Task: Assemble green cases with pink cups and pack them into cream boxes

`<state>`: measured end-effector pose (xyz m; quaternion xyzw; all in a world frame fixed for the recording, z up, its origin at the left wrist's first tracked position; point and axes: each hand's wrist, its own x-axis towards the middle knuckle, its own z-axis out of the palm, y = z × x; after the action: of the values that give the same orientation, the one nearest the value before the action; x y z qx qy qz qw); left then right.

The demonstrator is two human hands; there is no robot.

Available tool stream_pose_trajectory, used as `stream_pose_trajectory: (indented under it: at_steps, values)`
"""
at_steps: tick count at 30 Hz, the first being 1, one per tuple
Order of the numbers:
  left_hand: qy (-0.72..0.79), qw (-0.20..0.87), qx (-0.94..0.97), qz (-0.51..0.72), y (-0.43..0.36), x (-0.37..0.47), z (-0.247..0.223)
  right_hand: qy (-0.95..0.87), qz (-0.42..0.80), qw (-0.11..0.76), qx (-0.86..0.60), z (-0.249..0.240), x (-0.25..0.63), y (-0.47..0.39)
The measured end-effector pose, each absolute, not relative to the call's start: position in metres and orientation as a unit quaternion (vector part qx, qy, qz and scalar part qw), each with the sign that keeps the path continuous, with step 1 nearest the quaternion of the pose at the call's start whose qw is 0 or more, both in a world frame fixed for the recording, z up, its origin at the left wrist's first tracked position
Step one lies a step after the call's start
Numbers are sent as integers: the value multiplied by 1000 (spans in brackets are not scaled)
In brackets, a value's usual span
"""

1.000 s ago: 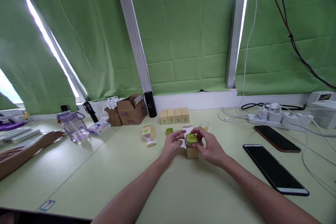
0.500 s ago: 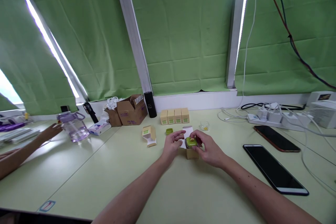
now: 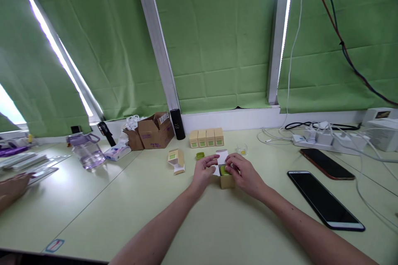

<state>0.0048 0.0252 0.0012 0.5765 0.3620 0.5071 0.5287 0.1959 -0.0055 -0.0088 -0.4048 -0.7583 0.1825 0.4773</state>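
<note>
In front of me stands a small open cardboard box (image 3: 227, 182), its white inner flap (image 3: 222, 156) raised at the back. A small green square piece with rounded corners (image 3: 224, 170) sits low in the opening. My right hand (image 3: 245, 174) comes over the box from the right with its fingers closed on the green piece, covering part of it. At the left side, my left hand (image 3: 203, 172) has its thumb and fingers bent around the box's side flap. A small green tray-like piece (image 3: 200, 155) lies just behind my left hand. Behind my right hand is a small clear container (image 3: 241, 149) with something yellow in it.
A row of several closed small boxes (image 3: 206, 138) stands behind. An opened box (image 3: 176, 160) lies left. Two phones (image 3: 325, 198) and a power strip (image 3: 329, 143) with cables are right. Left are a purple jug (image 3: 87, 151), a carton (image 3: 156, 131) and another person's hand (image 3: 15, 188).
My right hand has lowered the green piece from above the box down into its opening. My left hand stays nearly still. The other person's hand has moved away from the jug, toward me and left.
</note>
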Motion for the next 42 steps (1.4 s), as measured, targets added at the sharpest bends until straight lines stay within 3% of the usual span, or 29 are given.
stream_pose_trajectory:
  at_steps: [24, 34, 42]
  values:
    - [354, 555, 557, 506, 22, 6, 5, -688, 227, 506, -468, -14, 193, 0]
    - [372, 536, 555, 517, 21, 8, 8, -576, 247, 588, -511, -18, 204, 11]
    - [359, 542, 558, 516, 21, 9, 4, -521, 310, 607, -513, -28, 209, 22]
